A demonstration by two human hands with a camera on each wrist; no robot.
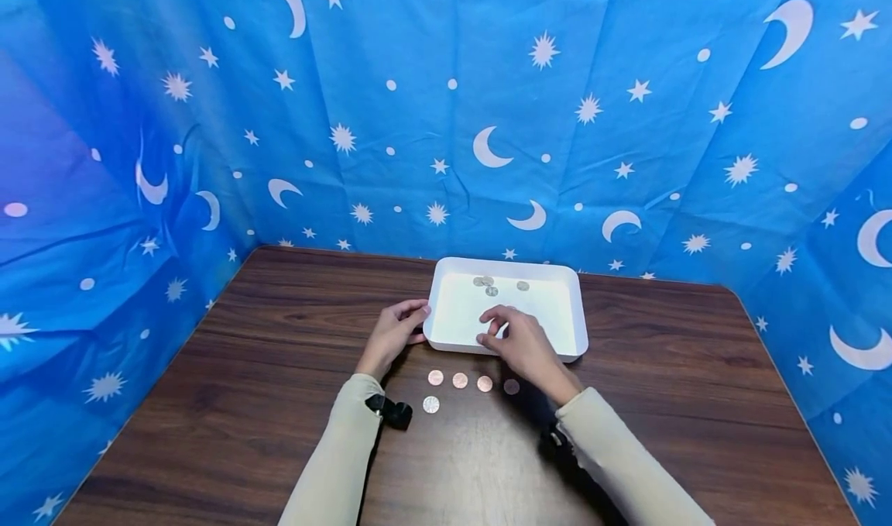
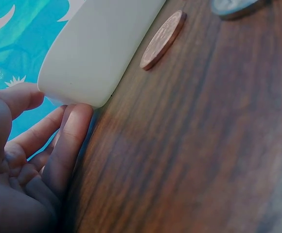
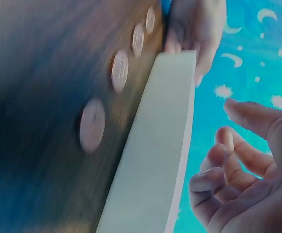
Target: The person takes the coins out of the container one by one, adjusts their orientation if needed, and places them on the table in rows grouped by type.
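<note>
A white tray (image 1: 446,263) sits near the far edge of the table, with several silver coins (image 1: 523,286) inside it. My left hand (image 1: 393,332) holds the tray's left side, thumb at the rim and fingers against the outer wall, as the left wrist view shows. Over the tray's front part hovers my right hand (image 1: 524,346), fingers loosely bent, thumb apart and nothing visible between them. In front of the tray, several copper coins (image 1: 460,380) lie in a row. One silver coin (image 1: 431,404) lies nearer to me, below the row's left end.
The brown wooden table (image 1: 279,402) spreads out on both sides of the tray. A blue cloth (image 1: 418,108) with white moons and stars hangs behind it and along both sides. A black strap (image 1: 390,410) is on the left wrist.
</note>
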